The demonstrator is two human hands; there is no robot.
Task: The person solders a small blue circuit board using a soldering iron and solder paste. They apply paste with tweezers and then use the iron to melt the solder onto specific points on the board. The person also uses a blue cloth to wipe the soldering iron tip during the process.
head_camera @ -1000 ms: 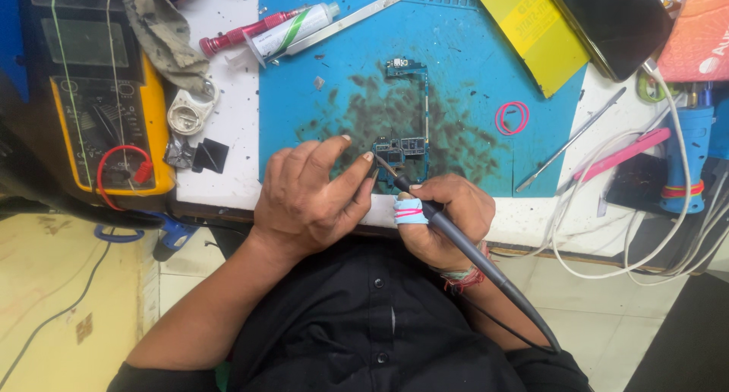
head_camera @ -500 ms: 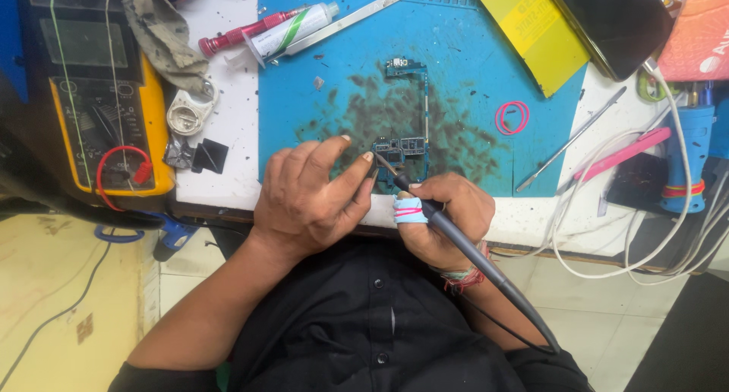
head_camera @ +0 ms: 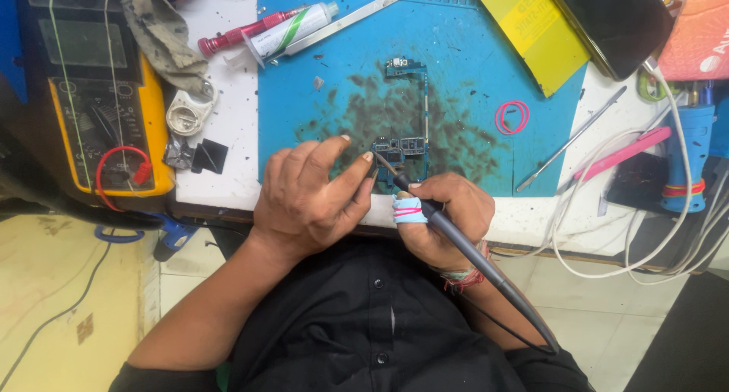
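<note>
A small phone circuit board (head_camera: 406, 145) lies on a blue work mat (head_camera: 456, 80) stained with dark residue. My right hand (head_camera: 440, 217) grips a grey soldering iron (head_camera: 471, 255), its tip touching the near end of the board. My left hand (head_camera: 311, 198) rests at the mat's front edge beside the board, its fingers pinched close to the iron's tip; whether it holds something thin there I cannot tell.
A yellow multimeter (head_camera: 99, 96) with a red lead sits at the left. A red-capped syringe tube (head_camera: 281, 27), a metal strip, a pink rubber band (head_camera: 512, 117), a yellow card, a dark phone (head_camera: 615, 20), tweezers (head_camera: 569, 141) and white cables (head_camera: 668, 232) surround the mat.
</note>
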